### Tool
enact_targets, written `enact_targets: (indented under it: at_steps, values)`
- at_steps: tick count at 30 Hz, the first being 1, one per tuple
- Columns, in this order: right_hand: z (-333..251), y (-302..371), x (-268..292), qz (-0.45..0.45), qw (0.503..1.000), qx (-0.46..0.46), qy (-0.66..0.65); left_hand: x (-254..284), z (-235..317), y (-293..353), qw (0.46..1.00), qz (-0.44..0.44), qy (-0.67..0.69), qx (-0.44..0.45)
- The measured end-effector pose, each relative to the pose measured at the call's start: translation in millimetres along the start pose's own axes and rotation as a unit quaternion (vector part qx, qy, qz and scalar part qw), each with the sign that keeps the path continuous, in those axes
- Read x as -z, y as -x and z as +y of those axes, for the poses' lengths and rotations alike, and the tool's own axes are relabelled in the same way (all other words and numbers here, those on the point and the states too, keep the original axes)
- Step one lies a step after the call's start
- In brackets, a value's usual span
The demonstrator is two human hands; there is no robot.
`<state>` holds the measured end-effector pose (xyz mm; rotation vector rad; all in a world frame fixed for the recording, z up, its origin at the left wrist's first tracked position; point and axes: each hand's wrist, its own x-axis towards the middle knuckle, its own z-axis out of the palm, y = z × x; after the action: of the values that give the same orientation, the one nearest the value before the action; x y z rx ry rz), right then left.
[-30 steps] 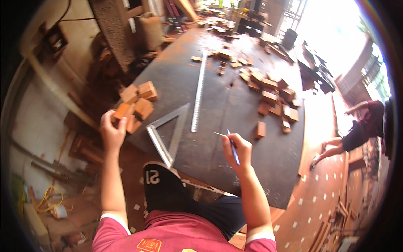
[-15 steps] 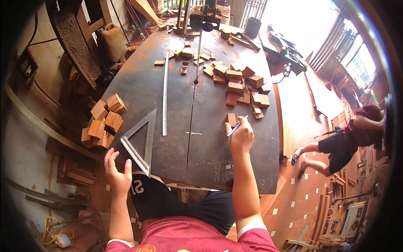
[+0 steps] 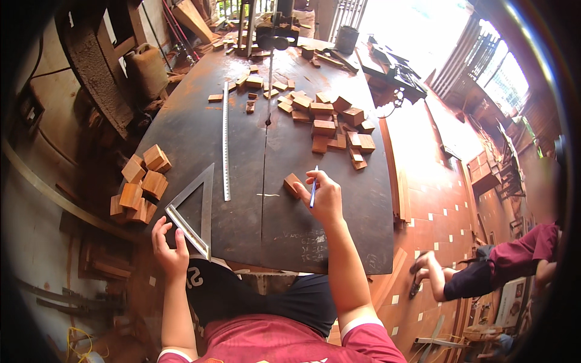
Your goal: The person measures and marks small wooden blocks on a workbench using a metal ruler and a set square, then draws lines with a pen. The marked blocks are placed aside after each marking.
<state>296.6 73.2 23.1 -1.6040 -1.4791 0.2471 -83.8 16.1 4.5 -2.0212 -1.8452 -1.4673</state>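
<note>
My right hand (image 3: 325, 198) grips a blue-and-white pen (image 3: 313, 195), its tip pointing away from me. The thumb side of that hand touches a small wooden block (image 3: 292, 184) on the dark table (image 3: 242, 227). At the table's near left edge, my left hand (image 3: 172, 249) is empty, fingers curved and apart. Beside it lies a metal set square (image 3: 206, 202), a triangle with a thick pale base. A long steel ruler (image 3: 226, 151) lies left of the slot in the table. Wooden blocks are piled at the left (image 3: 131, 195) and at the right (image 3: 324, 127).
A thin saw blade (image 3: 270, 78) rises from the slot at the table's far part, with offcuts around it. A dark can (image 3: 347, 40) stands at the far right. Long boards (image 3: 396, 175) run along the right edge. Another person (image 3: 508, 260) is on the tiled floor at right.
My right hand has moved left and a little nearer, bringing the small block with it. The left hand stays by the set square. The other person has shifted nearer, and the view has turned slightly.
</note>
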Motion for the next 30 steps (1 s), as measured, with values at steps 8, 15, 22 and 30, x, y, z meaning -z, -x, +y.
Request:
enact_targets:
  at_steps: [8, 15, 22, 30]
  values:
    - [23, -15, 24, 0.079, 0.992, -0.097, 0.033, -49, -30, -14, 0.989, 0.021, 0.148, -0.018]
    - [12, -116, 26, 0.031, 0.966, -0.137, 0.215, -52, -55, 3, 0.985, 0.009, 0.170, 0.026]
    - [37, -169, -10, 0.023, 0.933, -0.242, 0.266, -52, -57, -2, 0.989, -0.006, 0.147, 0.014]
    - [65, -173, -35, 0.094, 0.950, -0.162, 0.250, -51, -48, -3, 0.987, 0.002, 0.159, 0.023]
